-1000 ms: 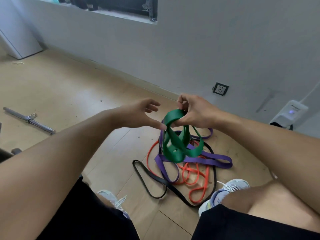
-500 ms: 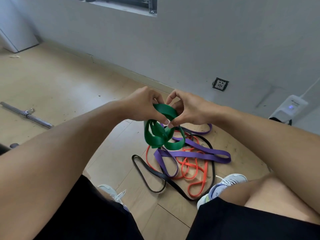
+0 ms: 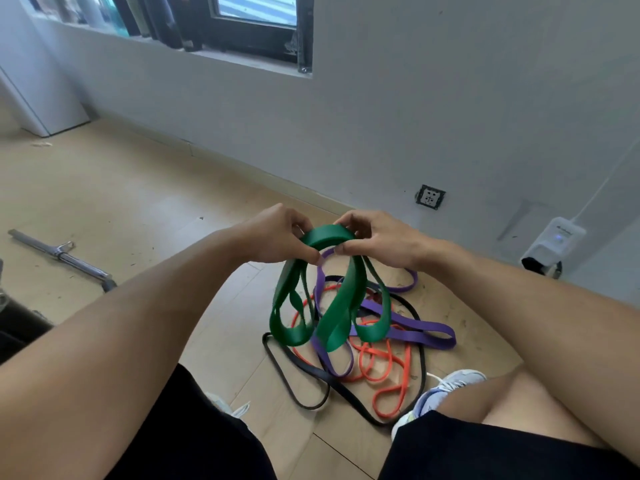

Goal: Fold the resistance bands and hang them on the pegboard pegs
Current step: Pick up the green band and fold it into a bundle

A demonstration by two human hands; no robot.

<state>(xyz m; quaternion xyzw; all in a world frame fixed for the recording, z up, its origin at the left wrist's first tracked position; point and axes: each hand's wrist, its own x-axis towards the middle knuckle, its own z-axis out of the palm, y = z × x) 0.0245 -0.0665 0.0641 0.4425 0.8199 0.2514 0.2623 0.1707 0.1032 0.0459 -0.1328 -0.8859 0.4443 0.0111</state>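
A wide green resistance band [image 3: 341, 306] hangs in several loops above the floor. My left hand [image 3: 277, 235] pinches its top arc on the left and my right hand [image 3: 375, 239] pinches the same arc on the right, thumbs nearly touching. Below lies a tangled pile: a purple band [image 3: 420, 332], an orange band [image 3: 382, 368] and a thin black band [image 3: 301, 374] on the wooden floor. No pegboard is in view.
A metal bar [image 3: 60, 254] lies on the floor at left. A wall socket [image 3: 430, 196] and a white plugged-in device [image 3: 554, 244] sit on the wall at right. My shoes [image 3: 446, 388] flank the pile. A window ledge [image 3: 242, 60] runs above.
My left hand closed onto the green band beside the right hand. The loops, bunched before, now hang longer and more spread out. The view has tilted up slightly.
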